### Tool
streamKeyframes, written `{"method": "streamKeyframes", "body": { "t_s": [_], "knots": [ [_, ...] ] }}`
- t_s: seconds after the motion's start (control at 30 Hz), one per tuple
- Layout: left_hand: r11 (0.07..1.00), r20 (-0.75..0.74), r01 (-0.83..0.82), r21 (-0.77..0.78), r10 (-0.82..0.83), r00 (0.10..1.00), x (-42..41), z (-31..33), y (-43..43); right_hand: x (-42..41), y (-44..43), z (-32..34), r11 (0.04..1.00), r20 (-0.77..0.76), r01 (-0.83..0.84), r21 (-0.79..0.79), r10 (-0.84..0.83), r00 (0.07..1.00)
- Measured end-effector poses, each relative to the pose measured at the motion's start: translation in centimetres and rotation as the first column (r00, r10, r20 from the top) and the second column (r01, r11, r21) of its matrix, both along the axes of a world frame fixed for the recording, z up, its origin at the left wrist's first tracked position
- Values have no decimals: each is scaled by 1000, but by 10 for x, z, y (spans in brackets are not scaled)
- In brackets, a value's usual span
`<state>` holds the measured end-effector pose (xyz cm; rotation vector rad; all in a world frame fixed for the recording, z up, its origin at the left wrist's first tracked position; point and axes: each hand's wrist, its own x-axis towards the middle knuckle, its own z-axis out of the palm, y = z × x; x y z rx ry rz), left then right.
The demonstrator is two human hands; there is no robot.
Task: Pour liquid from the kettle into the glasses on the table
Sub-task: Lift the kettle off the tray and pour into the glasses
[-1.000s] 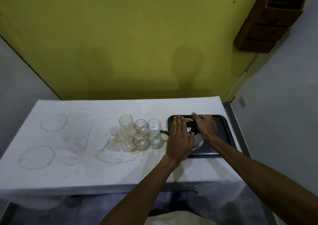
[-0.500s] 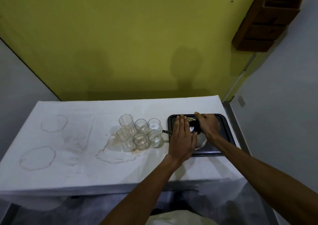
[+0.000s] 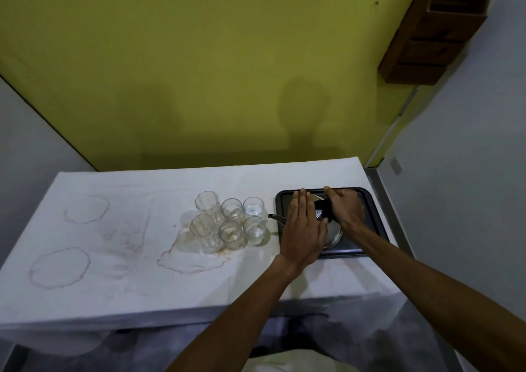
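Desk: white cloth marked with ringed brown stains at left.
Glasses: six clear ones clustered mid-desk, just left of the spout.
Left hand: flat, fingers straight, laid over the kettle's near-left side.
Kettle: steel, on the dark tray.
Right hand: closed around the black handle.

Shiny metal kettle, clear glasses, stained cloth.

two bare forearms, sleeveless to the frame edge, a pale garment at the bottom
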<state>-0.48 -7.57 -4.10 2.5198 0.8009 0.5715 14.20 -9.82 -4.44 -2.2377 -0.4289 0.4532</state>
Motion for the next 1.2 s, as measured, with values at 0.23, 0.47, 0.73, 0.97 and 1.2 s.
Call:
{"method": "streamKeyframes", "body": {
  "t_s": [0.23, 0.47, 0.73, 0.97, 1.2],
  "knots": [
    [1000, 11, 8, 2, -9, 1000, -1, 0, 2, -2, 3, 0, 1000, -27, 24, -3, -24, 999],
    [1000, 1, 8, 4, -8, 1000, -1, -2, 7, -2, 5, 0, 1000, -30, 27, -15, -27, 999],
    [1000, 23, -10, -17, 10, 1000, 0, -5, 9, -1, 9, -1, 999, -14, 17, -36, -18, 1000],
    [1000, 5, -2, -22, 2, 1000, 1, -10, 9, 0, 9, -1, 998, 12, 10, -58, -9, 1000],
    [999, -9, 6, -34, -6, 1000, 0, -11, 9, -1, 10, -1, 997, 43, -8, -74, 11, 999]
  ]
}}
